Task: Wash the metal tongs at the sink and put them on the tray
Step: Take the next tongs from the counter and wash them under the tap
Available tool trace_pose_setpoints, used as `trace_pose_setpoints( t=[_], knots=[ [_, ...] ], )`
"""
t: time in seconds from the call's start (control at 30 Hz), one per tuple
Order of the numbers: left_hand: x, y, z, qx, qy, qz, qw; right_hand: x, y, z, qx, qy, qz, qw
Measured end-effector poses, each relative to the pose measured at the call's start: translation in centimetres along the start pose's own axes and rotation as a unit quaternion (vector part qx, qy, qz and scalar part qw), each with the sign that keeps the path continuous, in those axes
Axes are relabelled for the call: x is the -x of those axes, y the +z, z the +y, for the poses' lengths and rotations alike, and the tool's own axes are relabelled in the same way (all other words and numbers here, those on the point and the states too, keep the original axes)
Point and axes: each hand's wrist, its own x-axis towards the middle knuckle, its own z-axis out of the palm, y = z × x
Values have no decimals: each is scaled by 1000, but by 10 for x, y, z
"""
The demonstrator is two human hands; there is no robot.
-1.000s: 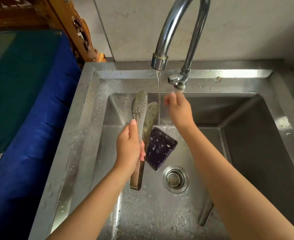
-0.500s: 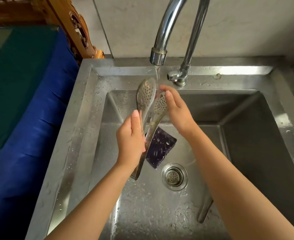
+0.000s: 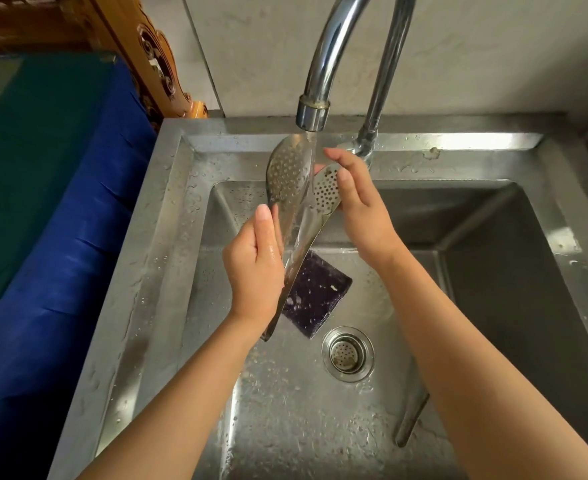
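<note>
Two hands on tongs (image 3: pixel 289 178): my left hand (image 3: pixel 254 271) grips handle, right hand (image 3: pixel 358 209) pinches blade above left, under tap (image 3: pixel 311 116) stream. Rinse step, I judge. Next needs tray, none in view.

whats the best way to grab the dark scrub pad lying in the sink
Probably pinch the scrub pad by its bare right corner, coming from above on the right. It lies flat on the basin floor, and its left edge is hidden by the tongs and left hand.
</note>
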Motion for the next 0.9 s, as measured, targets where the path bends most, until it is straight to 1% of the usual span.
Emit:
trace_pose_setpoints(
  t=[0.13, 0.3, 0.47, 0.67, 0.77, 0.83, 0.9],
  knots=[
    [3, -6, 2, 6, 5, -6, 1000, 4, 3, 0, 8, 13, -18, 1000],
    [13, -18, 7, -43, -31, -3, 999, 14, 12, 11, -33, 36, -9, 999],
    [18, -23, 9, -91, -68, -13, 994, 21, 18, 22, -74, 87, 8, 993],
    [27, -27, 12, -107, -92, -8, 990, 27, 23, 23, -107, 131, -15, 986],
    [27, -27, 12, -114, -96, -16, 989, 30, 25, 27, -118, 152, -10, 981],
    [25, -26, 11, -120, -97, -25, 988, 30, 26, 29, -153, 165, -10, 974],
    [24, -24, 8, -135, -97, -28, 986, 28, 26, 26, -211, 173, -19, 962]
  ],
)
